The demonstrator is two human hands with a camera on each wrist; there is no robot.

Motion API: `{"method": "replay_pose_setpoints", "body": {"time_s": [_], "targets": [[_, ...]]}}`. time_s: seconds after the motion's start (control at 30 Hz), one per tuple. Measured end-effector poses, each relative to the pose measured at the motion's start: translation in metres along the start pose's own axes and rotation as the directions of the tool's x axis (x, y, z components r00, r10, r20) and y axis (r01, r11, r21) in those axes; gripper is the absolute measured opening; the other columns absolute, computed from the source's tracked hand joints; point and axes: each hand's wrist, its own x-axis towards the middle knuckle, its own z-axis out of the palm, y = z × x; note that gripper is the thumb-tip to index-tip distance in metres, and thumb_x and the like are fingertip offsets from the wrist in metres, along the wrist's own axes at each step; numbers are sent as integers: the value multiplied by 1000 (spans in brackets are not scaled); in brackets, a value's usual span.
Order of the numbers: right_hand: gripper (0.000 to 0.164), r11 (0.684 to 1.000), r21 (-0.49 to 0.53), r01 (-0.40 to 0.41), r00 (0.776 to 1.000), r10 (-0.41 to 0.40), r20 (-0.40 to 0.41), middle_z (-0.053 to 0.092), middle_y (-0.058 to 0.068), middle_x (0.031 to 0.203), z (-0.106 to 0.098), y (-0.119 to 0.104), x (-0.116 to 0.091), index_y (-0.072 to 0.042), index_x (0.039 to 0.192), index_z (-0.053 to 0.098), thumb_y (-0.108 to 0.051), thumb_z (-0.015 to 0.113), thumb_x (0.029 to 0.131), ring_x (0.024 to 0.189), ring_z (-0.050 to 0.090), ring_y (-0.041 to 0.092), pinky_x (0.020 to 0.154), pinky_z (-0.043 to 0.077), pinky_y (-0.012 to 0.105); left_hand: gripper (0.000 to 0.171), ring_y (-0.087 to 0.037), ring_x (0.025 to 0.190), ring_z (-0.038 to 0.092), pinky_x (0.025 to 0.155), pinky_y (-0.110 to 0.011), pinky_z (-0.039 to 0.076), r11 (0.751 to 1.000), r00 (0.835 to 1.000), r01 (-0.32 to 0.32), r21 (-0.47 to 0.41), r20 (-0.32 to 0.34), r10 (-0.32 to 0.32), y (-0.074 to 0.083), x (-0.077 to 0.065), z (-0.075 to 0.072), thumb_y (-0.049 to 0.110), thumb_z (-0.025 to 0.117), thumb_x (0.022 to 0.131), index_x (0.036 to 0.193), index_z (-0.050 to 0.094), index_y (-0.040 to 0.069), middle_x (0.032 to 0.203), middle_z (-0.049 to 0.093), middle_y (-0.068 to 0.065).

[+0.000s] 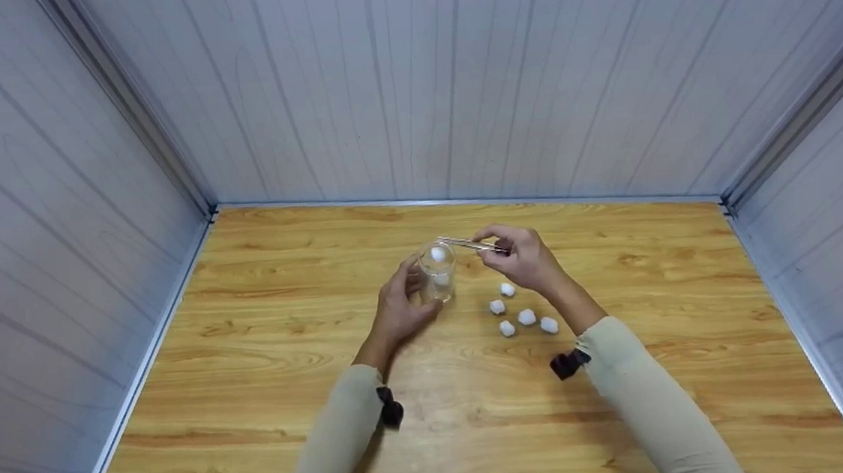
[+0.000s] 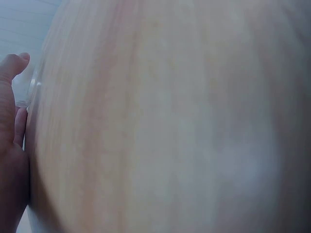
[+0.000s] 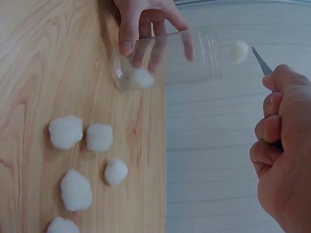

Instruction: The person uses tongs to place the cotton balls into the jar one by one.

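A clear jar (image 1: 438, 284) with a threaded mouth stands on the wooden table, and my left hand (image 1: 399, 307) holds it, thumb on the near side and fingers round the back. One white cotton ball (image 3: 142, 78) lies at the jar's bottom. My right hand (image 1: 519, 256) grips metal tweezers (image 1: 467, 244), their tips over the jar's mouth. Another cotton ball (image 3: 238, 51) is just above the mouth, right beside the tweezer tips in the right wrist view. At the left edge of the left wrist view, part of the left hand (image 2: 12, 141) shows against the jar (image 2: 35, 85).
Several loose cotton balls (image 1: 526, 318) lie on the table (image 1: 286, 337), right of the jar and below the right hand. Pale panel walls (image 1: 410, 87) close in the table at the back, left and right.
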Motion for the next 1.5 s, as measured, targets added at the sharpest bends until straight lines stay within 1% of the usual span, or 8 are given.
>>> {"method": "replay_pose_setpoints", "body": {"time_s": [0.13,0.23,0.5,0.8,0.97,1.2,1.33,1.5], "targets": [[19,1000,0,-3,1000,3,2,76,13,73,0,1,0,-5,122,81,-3,72,105,55,44,-1,55,37,18,87,-44,129,76,114,-49,67,1000,1000,6,-3,7,-6,2,1,0,5,93,86,163,52,8,141,71,-26],[19,1000,3,-3,1000,3,1,79,17,78,0,1,-1,-4,122,81,-3,72,106,56,48,-1,55,39,18,87,-43,130,75,115,-48,67,1000,1000,11,-2,7,-11,4,1,0,5,94,86,162,52,8,141,71,-26],[21,1000,10,-28,1000,28,1,79,18,77,-2,2,-3,-4,126,80,-5,72,106,52,43,0,51,36,18,86,-42,131,75,117,-45,66,999,999,36,-11,11,-35,4,1,0,3,93,85,162,52,8,142,70,-26],[23,999,18,-45,999,45,-16,76,12,70,-8,3,-3,-4,128,79,-6,71,107,50,37,-1,53,36,19,88,-41,132,75,118,-43,65,998,998,59,-10,13,-59,5,1,0,4,91,84,162,52,9,140,70,-25],[23,999,25,-44,999,45,-23,79,15,73,-10,6,-5,-3,128,79,-4,72,107,49,38,0,51,34,18,88,-40,133,74,118,-44,65,998,998,64,-1,21,-64,5,2,0,4,92,85,164,52,12,141,69,-25],[24,998,37,-54,998,56,-37,72,1,67,-13,10,-10,-5,129,79,-4,72,106,51,40,0,52,35,19,86,-43,132,75,118,-46,65,998,998,57,-12,18,-57,8,0,-1,5,91,86,163,53,10,141,70,-26],[23,998,22,-52,997,53,-48,72,2,68,-15,14,-13,-5,129,79,-4,72,107,51,41,0,53,36,19,88,-42,133,74,118,-45,65,997,997,70,-19,23,-70,9,1,-1,3,91,85,163,52,9,143,69,-27],[23,998,16,-56,997,56,-54,65,-3,64,-18,17,-19,-5,129,79,-5,73,107,52,39,0,54,36,19,90,-42,133,74,118,-44,65,997,997,69,-22,18,-69,8,1,0,3,91,84,164,51,11,143,69,-27]]}}
